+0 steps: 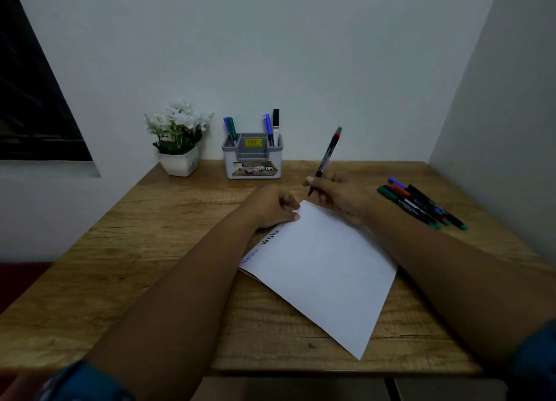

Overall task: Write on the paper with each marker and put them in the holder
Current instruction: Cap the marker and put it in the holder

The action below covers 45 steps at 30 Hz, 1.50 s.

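One view only, from the head camera. Right hand grips a marker in a writing hold, fingers curled round the lower barrel. Marker long axis runs steeply, tip down and toward the left near the far corner of the paper, rear end with a red and green cap up and toward the right. Whether the tip touches the paper cannot be told.

Left hand rests at the far left edge of the paper, fingers curled, fingertips pressing on the sheet. It holds nothing else.

Paper lies flat on the desk, turned diagonally, one corner pointing away and one toward the person. Handwriting in black and blue runs along its left edge, partly hidden by the left forearm.

Holder, grey, stands at the back of the desk against the wall. Two markers stand in its left compartment, blue and green tops up. Two more stand in its right compartment, one blue, one black-capped and taller.

Loose markers lie in a bundle on the desk at right, well apart from the paper, long axes parallel and running from far left to near right. Count is uncertain; blue, red, green and black ends are visible.

White flower pot stands just left of the holder.
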Motion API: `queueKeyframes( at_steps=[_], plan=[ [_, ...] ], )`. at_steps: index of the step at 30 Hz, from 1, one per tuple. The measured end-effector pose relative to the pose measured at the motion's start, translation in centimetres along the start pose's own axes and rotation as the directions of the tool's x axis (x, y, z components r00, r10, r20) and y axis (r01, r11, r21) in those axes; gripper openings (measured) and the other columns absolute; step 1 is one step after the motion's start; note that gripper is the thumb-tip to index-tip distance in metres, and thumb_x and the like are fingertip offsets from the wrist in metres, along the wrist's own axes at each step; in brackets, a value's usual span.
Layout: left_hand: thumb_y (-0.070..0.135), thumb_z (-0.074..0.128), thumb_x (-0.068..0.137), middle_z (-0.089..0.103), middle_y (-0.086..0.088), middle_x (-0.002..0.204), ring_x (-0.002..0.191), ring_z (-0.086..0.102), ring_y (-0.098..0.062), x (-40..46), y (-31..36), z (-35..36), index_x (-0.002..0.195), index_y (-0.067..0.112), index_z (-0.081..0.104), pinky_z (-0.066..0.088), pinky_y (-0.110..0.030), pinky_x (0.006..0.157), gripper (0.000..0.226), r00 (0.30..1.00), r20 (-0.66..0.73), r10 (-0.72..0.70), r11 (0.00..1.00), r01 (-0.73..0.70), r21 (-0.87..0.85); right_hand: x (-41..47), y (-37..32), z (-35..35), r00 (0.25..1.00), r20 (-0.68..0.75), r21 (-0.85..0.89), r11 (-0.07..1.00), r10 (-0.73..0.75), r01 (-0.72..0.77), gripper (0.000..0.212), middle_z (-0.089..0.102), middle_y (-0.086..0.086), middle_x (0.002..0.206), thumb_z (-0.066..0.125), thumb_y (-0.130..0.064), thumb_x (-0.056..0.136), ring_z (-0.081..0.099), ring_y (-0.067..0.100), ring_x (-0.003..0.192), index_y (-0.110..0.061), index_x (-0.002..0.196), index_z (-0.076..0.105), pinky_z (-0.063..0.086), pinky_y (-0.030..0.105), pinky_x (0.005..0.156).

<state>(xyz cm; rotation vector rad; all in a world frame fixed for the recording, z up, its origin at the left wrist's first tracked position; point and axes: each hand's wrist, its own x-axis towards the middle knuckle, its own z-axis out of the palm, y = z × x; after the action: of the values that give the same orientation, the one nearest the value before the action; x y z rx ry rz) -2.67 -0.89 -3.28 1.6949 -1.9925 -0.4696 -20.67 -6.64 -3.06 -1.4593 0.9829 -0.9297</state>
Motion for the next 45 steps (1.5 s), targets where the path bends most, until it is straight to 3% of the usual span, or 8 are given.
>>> queueKeyframes(
  at_steps=[4,9,13,20,27,32,36,45],
  plan=[
    [0.029,0.077,0.079,0.072,0.006,0.103,0.09,0.061,-0.005,0.3,-0.4,0.1,0.105,0.022,0.075,0.044,-0.019,0.08,0.027,1.0,0.007,-0.012,1.0,0.012,-0.019,0.3,0.7,-0.2,0.996,0.0,-0.294,0.952,-0.087,0.084,0.017,0.065,-0.003,0.066,0.07,-0.017,0.084,0.057,0.004,0.056,-0.001,0.09,0.072,0.044,0.018,0.056],
    [0.021,0.072,0.084,0.072,0.006,0.109,0.093,0.059,-0.004,0.7,-1.0,0.2,0.103,0.021,0.076,0.042,-0.019,0.083,0.019,1.0,0.007,-0.016,0.998,0.016,-0.06,0.4,1.3,-0.6,0.984,0.032,-0.365,0.914,-0.175,0.175,0.005,0.067,-0.002,0.064,0.069,-0.011,0.08,0.061,0.009,0.06,-0.01,0.076,0.072,0.05,0.027,0.063],
    [0.02,0.073,0.084,0.073,0.005,0.107,0.093,0.06,-0.004,0.8,-1.1,0.2,0.103,0.021,0.076,0.042,-0.019,0.083,0.019,1.0,0.02,-0.018,0.997,0.019,-0.073,0.7,1.6,-0.4,0.969,0.068,-0.427,0.871,-0.238,0.244,0.005,0.073,0.005,0.075,0.072,-0.013,0.081,0.065,0.01,0.067,-0.009,0.08,0.073,0.056,0.034,0.073],
    [0.019,0.073,0.084,0.073,0.004,0.105,0.097,0.061,-0.009,0.9,-1.2,0.3,0.102,0.021,0.076,0.041,-0.019,0.082,0.019,0.999,0.02,-0.03,0.997,0.032,-0.074,0.7,1.4,-0.3,0.961,0.124,-0.521,0.809,-0.245,0.274,0.003,0.073,0.001,0.082,0.072,-0.014,0.083,0.066,0.005,0.074,-0.013,0.082,0.075,0.055,0.026,0.076],
    [0.019,0.073,0.083,0.073,0.003,0.103,0.097,0.061,-0.008,0.8,-1.2,0.2,0.103,0.021,0.076,0.042,-0.019,0.083,0.02,0.999,0.021,-0.041,0.995,0.043,-0.087,0.6,1.6,-0.1,0.963,0.102,-0.469,0.842,-0.249,0.268,0.005,0.068,-0.009,0.063,0.07,-0.01,0.085,0.062,-0.001,0.059,-0.009,0.081,0.073,0.047,0.012,0.061],
    [0.017,0.072,0.084,0.073,0.003,0.103,0.096,0.06,-0.006,0.6,-1.1,0.2,0.104,0.019,0.075,0.042,-0.019,0.083,0.02,0.999,0.024,-0.028,0.995,0.03,-0.097,1.0,1.8,-0.5,0.959,0.078,-0.489,0.828,-0.271,0.274,0.006,0.071,0.002,0.073,0.069,-0.013,0.082,0.062,0.006,0.067,-0.01,0.078,0.072,0.053,0.031,0.071],
    [0.018,0.073,0.084,0.073,0.003,0.104,0.098,0.06,-0.009,0.7,-1.2,0.2,0.103,0.021,0.075,0.044,-0.022,0.084,0.02,0.999,0.024,-0.029,0.995,0.031,-0.091,0.9,1.8,-0.5,0.957,0.09,-0.535,0.797,-0.277,0.281,0.006,0.071,-0.003,0.076,0.069,-0.014,0.084,0.062,0.0,0.07,-0.012,0.082,0.073,0.051,0.022,0.072],
    [0.018,0.072,0.084,0.073,0.001,0.104,0.097,0.061,-0.009,0.7,-1.0,0.2,0.104,0.019,0.075,0.044,-0.021,0.084,0.021,0.999,0.024,-0.036,0.995,0.038,-0.092,0.8,1.6,-0.5,0.955,0.108,-0.558,0.779,-0.276,0.288,0.006,0.073,0.001,0.082,0.068,-0.016,0.085,0.066,0.012,0.082,-0.012,0.083,0.073,0.054,0.03,0.078]
  ],
)
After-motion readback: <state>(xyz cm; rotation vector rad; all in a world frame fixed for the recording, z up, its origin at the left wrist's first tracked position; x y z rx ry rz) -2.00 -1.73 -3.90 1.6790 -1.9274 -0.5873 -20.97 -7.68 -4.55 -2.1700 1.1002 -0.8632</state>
